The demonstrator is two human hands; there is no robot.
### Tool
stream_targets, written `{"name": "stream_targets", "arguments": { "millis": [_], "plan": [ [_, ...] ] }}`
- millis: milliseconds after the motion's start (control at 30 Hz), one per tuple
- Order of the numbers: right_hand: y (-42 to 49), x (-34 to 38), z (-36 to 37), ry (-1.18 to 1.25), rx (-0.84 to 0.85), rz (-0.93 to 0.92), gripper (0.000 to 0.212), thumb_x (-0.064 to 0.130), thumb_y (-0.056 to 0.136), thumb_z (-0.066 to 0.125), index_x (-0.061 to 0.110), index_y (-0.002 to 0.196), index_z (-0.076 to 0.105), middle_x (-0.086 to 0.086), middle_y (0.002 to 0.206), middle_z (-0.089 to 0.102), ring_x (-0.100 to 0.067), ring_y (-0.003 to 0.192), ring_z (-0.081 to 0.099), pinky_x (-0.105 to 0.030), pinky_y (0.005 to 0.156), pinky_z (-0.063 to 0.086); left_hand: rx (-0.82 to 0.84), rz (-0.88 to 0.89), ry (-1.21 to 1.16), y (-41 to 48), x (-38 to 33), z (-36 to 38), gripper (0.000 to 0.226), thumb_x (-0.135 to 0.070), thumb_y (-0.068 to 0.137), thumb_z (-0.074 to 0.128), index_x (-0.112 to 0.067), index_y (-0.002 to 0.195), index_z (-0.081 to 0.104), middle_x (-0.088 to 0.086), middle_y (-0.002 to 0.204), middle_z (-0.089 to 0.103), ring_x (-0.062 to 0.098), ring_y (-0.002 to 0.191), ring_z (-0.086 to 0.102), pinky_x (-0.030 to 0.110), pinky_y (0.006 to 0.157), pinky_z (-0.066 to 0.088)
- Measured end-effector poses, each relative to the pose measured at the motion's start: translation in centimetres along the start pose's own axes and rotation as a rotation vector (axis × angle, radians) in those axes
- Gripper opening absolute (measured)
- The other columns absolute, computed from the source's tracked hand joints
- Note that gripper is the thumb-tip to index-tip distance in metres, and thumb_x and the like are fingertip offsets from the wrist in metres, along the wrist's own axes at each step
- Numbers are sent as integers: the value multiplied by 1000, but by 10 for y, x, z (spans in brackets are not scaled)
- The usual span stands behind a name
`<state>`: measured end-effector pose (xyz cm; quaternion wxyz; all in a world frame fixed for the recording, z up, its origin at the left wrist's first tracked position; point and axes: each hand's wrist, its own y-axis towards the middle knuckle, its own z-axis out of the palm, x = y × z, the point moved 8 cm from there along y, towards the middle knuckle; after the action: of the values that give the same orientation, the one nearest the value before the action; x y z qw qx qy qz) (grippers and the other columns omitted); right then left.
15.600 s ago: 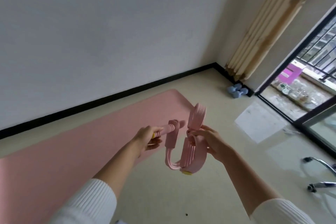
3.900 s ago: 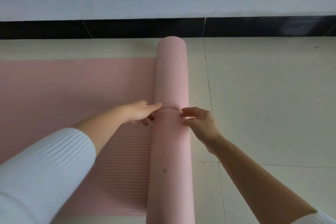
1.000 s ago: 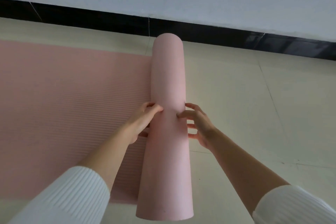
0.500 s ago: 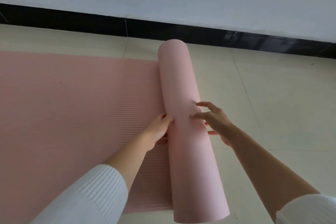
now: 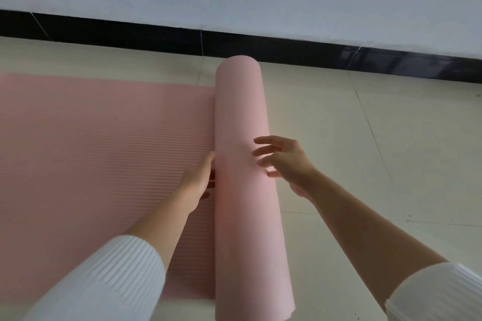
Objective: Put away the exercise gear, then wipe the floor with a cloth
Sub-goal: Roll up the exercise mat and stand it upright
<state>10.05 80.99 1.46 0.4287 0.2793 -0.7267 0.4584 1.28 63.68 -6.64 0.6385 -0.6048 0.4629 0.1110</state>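
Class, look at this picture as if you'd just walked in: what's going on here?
A person is rolling up a pink exercise mat on a tiled floor. The left hand presses against the left side of the roll, where it meets the flat stretch; the right hand, fingers spread, touches its right side. Much of the mat lies flat, not yet rolled.

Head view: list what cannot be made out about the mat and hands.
Left hand: fingertips hidden behind the roll, head view; grip unknowable.
Mat: flat part cut off by the left edge; remaining length unseen.
Right hand: touching the roll or hovering, unclear from this angle.
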Motion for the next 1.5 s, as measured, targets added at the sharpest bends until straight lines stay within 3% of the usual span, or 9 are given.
{"name": "stream_targets", "arguments": {
  "millis": [133, 300, 467, 567, 767, 867, 933, 1367, 1500],
  "plan": [
    [3, -12, 3, 299, -64, 105, 53, -15, 82, 57, 9, 129, 53, -15, 118, 52, -26, 95, 61, -43, 80, 59, 157, -44, 51, -3, 7, -6, 54, -70, 75, 54, -29, 108, 64, -9, 103, 65, 12, 95, 59, 36, 83, 46],
    [7, -15, 23, -486, -99, 58, 51, 28, 78, 77, 24, 125, 57, -5, 124, 47, -21, 108, 49, -26, 84, 40, -67, 77, 70, 6, -4, -40, 70, -56, 70, 72, -19, 126, 53, -1, 123, 59, 20, 107, 57, 37, 88, 46],
    [9, 13, 72, -476, 68, -148, 32, 35, 86, 67, 30, 117, 65, 3, 122, 58, -14, 110, 55, -25, 84, 43, -361, 250, 81, 3, -17, -95, 7, -18, 78, 71, -15, 83, 67, 1, 84, 69, 25, 89, 66, 34, 78, 49],
    [12, 17, 92, -136, 129, -116, 42, 11, 85, 67, 22, 125, 61, -1, 125, 61, -14, 97, 63, -28, 85, 53, -361, 174, 16, -2, -2, -118, 28, -36, 77, 62, -9, 78, 68, 4, 81, 71, 27, 82, 68, 35, 71, 47],
    [13, -15, 114, -193, 125, 131, 85, 41, 79, 75, 25, 149, 28, -4, 144, 40, -23, 125, 47, -32, 86, 42, 21, 0, 97, -13, 28, -120, 74, -83, 63, 55, -35, 118, 62, -6, 122, 63, 24, 115, 57, 49, 102, 41],
    [12, -21, 128, -24, 150, 200, 82, 43, 75, 75, 35, 144, 31, -1, 137, 49, -22, 112, 54, -32, 75, 47, 72, 23, 105, -16, 23, -111, 75, -80, 63, 58, -35, 123, 57, -7, 124, 62, 19, 107, 59, 43, 91, 47],
    [15, -26, 122, 45, 114, 249, 83, 38, 66, 76, 34, 139, 38, -2, 131, 54, -26, 109, 57, -44, 87, 49, 55, 49, 125, -21, 15, -106, 75, -76, 67, 60, -33, 127, 51, -11, 121, 58, 13, 103, 55, 37, 87, 42],
    [-10, -28, 5, -134, 9, 265, 17, 25, 82, 54, 18, 98, 54, -12, 100, 60, -30, 83, 59, -45, 78, 52, 402, 70, 256, -40, 0, 12, 68, -78, 61, 61, -48, 122, 54, -15, 120, 62, 17, 106, 60, 45, 95, 46],
    [-11, -20, -17, -281, -5, 306, 62, 38, 61, 58, 15, 117, 50, -13, 107, 61, -33, 85, 64, -42, 65, 57, 463, 29, 200, -41, 2, 40, 54, -72, 68, 58, -41, 111, 64, -12, 108, 68, 15, 101, 63, 41, 93, 48]
  ]
}}
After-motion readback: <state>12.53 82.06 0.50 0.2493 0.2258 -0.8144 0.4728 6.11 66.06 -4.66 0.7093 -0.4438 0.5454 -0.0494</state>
